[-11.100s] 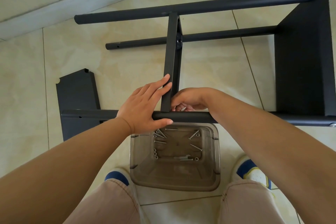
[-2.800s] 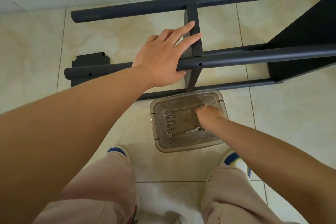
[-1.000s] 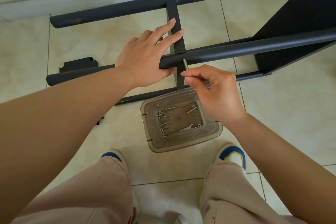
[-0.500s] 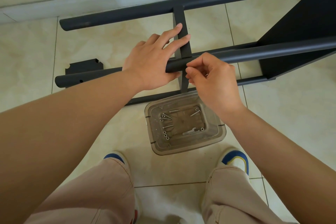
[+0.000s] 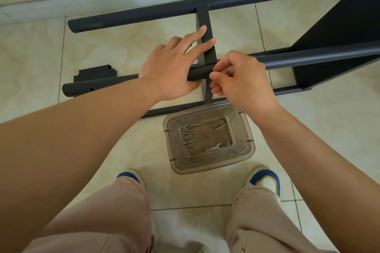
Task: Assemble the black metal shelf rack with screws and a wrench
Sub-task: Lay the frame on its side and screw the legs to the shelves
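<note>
Black metal shelf rack (image 5: 339, 33) lies on its side on glossy beige floor tiles (image 5: 123, 51): round matte tubes, flat panels. Left hand (image 5: 174, 68) has fingers straight over the thin upright panel edge, thumb under the near tube (image 5: 308, 58). Right hand (image 5: 240, 80) is curled, fingertips pinched at the tube joint; can't tell what they pinch. Clear plastic tub (image 5: 249, 150), rounded rectangle, holds silver screws (image 5: 188, 131) and a small flat wrench (image 5: 213, 147).
</note>
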